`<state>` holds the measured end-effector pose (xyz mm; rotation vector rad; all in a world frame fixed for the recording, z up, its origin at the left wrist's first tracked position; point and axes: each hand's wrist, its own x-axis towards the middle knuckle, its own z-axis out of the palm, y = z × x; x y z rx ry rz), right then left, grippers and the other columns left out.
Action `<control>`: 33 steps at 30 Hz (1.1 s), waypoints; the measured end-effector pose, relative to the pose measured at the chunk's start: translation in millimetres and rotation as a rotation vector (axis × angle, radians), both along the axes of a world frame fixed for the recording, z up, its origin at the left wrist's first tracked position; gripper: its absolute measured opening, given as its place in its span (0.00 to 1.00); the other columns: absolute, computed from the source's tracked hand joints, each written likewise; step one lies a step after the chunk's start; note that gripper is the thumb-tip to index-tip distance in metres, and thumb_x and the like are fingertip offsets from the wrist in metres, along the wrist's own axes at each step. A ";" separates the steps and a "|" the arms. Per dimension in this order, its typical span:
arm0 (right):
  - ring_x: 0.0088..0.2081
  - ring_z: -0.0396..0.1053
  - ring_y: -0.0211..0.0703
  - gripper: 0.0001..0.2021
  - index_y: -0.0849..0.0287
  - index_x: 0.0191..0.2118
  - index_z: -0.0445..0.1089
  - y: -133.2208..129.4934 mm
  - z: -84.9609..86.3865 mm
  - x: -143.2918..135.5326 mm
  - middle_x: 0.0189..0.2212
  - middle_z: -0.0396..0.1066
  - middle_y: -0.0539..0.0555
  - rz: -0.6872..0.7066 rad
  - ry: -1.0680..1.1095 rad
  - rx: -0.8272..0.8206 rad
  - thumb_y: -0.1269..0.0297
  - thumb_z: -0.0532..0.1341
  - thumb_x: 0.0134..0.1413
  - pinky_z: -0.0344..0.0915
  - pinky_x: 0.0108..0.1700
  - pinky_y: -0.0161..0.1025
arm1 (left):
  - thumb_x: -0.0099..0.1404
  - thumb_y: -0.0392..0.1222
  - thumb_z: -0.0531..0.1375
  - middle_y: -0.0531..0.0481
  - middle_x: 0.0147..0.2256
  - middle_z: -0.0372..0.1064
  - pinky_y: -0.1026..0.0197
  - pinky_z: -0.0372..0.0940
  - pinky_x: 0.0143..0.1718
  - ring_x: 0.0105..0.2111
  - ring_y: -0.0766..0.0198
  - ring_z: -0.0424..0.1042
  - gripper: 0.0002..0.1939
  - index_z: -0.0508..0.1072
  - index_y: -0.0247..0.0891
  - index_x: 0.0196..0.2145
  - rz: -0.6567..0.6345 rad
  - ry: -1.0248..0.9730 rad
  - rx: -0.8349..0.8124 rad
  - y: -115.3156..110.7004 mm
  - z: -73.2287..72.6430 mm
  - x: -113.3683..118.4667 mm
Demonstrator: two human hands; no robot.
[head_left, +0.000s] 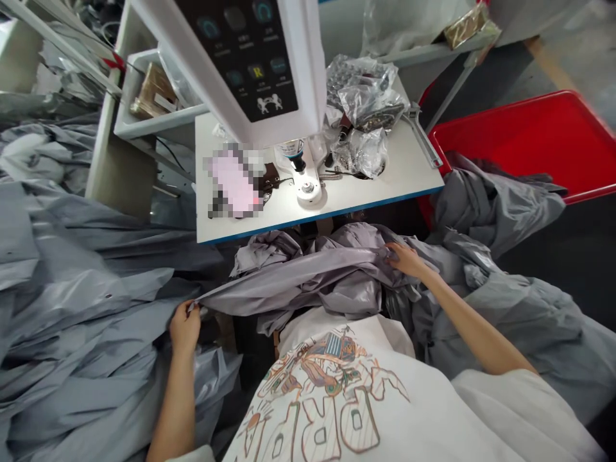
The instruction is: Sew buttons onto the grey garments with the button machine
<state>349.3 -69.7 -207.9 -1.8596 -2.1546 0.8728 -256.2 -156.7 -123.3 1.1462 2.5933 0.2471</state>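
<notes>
A length of grey fabric [298,276] is stretched across my lap, below the front edge of the white table. My left hand [185,326] pinches its left corner, with the fingers closed. At the other end, my right hand [405,259] grips a bunched part of the same fabric. Above the table stands a white machine [308,186] with a dark button panel on its head. The fabric hangs in front of the table and does not lie under the machine.
Piles of grey fabric lie at the left [86,308] and right [524,333]. The white table [269,221] bears plastic bags [366,96] and a blurred pink object [235,183]. A red tray [529,144] stands at the right, a white bin [129,122] at upper left.
</notes>
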 end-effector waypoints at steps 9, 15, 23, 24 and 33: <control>0.32 0.68 0.38 0.12 0.64 0.38 0.72 11.6 4.2 14.9 0.33 0.74 0.57 -0.079 0.341 -0.087 0.64 0.53 0.59 0.60 0.35 0.34 | 0.64 0.45 0.49 0.40 0.46 0.70 0.49 0.62 0.50 0.49 0.47 0.67 0.18 0.69 0.35 0.47 -0.101 -0.025 -0.074 12.7 6.7 14.0; 0.34 0.67 0.41 0.21 0.62 0.40 0.70 4.4 48.8 5.1 0.34 0.71 0.54 -0.358 0.668 -0.195 0.47 0.59 0.50 0.63 0.38 0.37 | 0.62 0.38 0.49 0.37 0.48 0.68 0.49 0.60 0.54 0.51 0.49 0.66 0.19 0.69 0.32 0.48 -0.327 0.116 -0.061 24.8 23.8 34.1; 0.34 0.68 0.40 0.21 0.59 0.41 0.71 -28.1 116.8 -9.0 0.35 0.72 0.53 -0.393 0.846 -0.257 0.45 0.62 0.51 0.65 0.39 0.36 | 0.67 0.44 0.50 0.40 0.47 0.68 0.51 0.59 0.55 0.49 0.53 0.66 0.17 0.66 0.33 0.49 -0.847 0.007 0.182 49.2 61.0 144.6; 0.34 0.68 0.40 0.20 0.59 0.40 0.71 -32.6 123.9 -8.4 0.34 0.72 0.54 -0.357 0.827 -0.250 0.46 0.61 0.53 0.66 0.39 0.36 | 0.68 0.44 0.50 0.41 0.48 0.68 0.52 0.59 0.55 0.50 0.54 0.65 0.17 0.65 0.35 0.50 -0.921 -0.059 0.177 52.4 62.7 165.6; 0.35 0.74 0.42 0.12 0.56 0.44 0.74 -84.1 167.2 -2.4 0.35 0.76 0.52 0.604 0.477 -0.681 0.62 0.58 0.58 0.68 0.36 0.35 | 0.58 0.29 0.54 0.37 0.53 0.66 0.48 0.57 0.56 0.53 0.50 0.65 0.27 0.63 0.31 0.56 -1.475 -0.186 -0.292 53.4 29.1 284.1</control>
